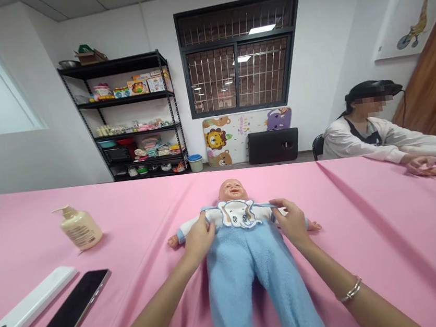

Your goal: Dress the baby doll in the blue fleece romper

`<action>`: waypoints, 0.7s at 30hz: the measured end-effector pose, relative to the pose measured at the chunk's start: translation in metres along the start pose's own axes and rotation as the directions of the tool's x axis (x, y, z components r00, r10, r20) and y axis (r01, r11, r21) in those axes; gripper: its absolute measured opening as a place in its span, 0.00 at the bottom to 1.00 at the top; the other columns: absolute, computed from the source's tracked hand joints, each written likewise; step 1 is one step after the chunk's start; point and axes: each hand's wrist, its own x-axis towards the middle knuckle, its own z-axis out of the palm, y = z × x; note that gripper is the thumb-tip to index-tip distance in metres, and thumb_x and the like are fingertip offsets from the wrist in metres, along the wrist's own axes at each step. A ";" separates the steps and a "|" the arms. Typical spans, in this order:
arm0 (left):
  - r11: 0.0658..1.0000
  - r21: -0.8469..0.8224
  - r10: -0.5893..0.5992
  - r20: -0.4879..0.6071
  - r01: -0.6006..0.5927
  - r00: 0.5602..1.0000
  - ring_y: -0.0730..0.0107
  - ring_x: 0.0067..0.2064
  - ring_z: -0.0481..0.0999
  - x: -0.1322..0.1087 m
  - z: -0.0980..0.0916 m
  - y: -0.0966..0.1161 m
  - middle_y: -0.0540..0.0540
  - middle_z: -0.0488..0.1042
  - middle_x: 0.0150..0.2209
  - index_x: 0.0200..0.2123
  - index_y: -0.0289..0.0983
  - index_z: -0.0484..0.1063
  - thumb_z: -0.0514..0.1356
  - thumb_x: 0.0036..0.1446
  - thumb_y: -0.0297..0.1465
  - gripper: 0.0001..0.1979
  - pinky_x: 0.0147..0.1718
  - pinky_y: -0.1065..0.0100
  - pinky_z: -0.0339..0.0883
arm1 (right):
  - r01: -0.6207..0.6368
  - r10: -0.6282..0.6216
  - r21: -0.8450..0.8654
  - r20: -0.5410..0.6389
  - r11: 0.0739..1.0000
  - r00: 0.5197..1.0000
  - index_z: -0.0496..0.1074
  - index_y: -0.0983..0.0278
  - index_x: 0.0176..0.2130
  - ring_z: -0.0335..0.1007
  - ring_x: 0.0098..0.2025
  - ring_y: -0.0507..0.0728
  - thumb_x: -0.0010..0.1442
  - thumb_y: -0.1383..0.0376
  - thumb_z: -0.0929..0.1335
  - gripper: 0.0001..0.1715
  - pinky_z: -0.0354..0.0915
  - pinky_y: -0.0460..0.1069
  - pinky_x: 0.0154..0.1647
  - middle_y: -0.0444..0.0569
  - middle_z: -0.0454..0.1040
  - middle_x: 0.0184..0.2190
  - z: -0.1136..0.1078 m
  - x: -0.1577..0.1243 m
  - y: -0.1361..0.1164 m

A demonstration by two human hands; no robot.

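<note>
A baby doll (232, 189) lies on its back on the pink-covered table (141, 214), head away from me and arms spread. It wears a white top with blue cuffs and fluffy light-blue pants (233, 266). Across its chest is a white bib (239, 214) with blue edging and an animal face. My left hand (199, 237) pinches a blue strap at the doll's left-of-view shoulder. On the other side, my right hand (292, 221) pinches the matching blue strap, pulled out sideways from the chest. A bracelet circles my right wrist.
Left of the doll stand a cream pump bottle (79, 229), a white oblong device (30, 310) and a black phone (65, 320). At the right edge sits another person (371, 130), hands on the table. A stocked shelf (127, 97) stands behind.
</note>
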 end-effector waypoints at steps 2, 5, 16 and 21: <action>0.985 -0.169 0.019 0.006 -0.018 1.000 0.68 0.27 0.66 -0.004 0.004 0.006 0.52 0.64 0.24 0.38 0.37 0.62 0.51 0.57 0.30 0.06 0.28 0.69 0.58 | 0.014 -0.016 -0.037 -0.055 0.999 0.998 0.70 0.64 0.35 0.64 0.34 0.55 0.50 0.59 0.61 0.16 0.59 0.51 0.39 0.49 0.71 0.35 -0.001 -0.001 -0.003; 0.946 -0.286 0.114 -0.150 -0.153 0.982 0.65 0.42 0.68 -0.011 0.013 0.013 0.45 0.66 0.38 0.40 0.37 0.60 0.51 0.55 0.27 0.08 0.41 0.66 0.61 | -0.032 0.030 -0.019 -0.067 0.999 0.997 0.68 0.65 0.35 0.63 0.28 0.53 0.51 0.59 0.61 0.15 0.60 0.49 0.33 0.49 0.70 0.33 0.000 -0.004 -0.004; 0.907 -0.411 0.007 -0.196 -0.089 0.981 0.56 0.60 0.49 -0.035 0.047 0.012 0.38 0.58 0.52 0.53 0.34 0.53 0.53 0.54 0.29 0.23 0.60 0.52 0.43 | -0.239 0.237 0.142 0.032 0.961 0.971 0.63 0.64 0.38 0.69 0.34 0.57 0.45 0.63 0.62 0.17 0.64 0.50 0.33 0.51 0.69 0.41 0.005 0.019 -0.001; 0.902 -0.422 0.000 -0.216 -0.093 0.976 0.56 0.60 0.50 -0.037 0.047 0.011 0.37 0.55 0.54 0.54 0.34 0.51 0.51 0.57 0.31 0.23 0.60 0.51 0.43 | 0.132 -0.175 0.178 0.254 0.975 0.951 0.61 0.65 0.44 0.66 0.41 0.56 0.55 0.65 0.60 0.15 0.64 0.49 0.41 0.53 0.68 0.43 0.049 0.017 -0.099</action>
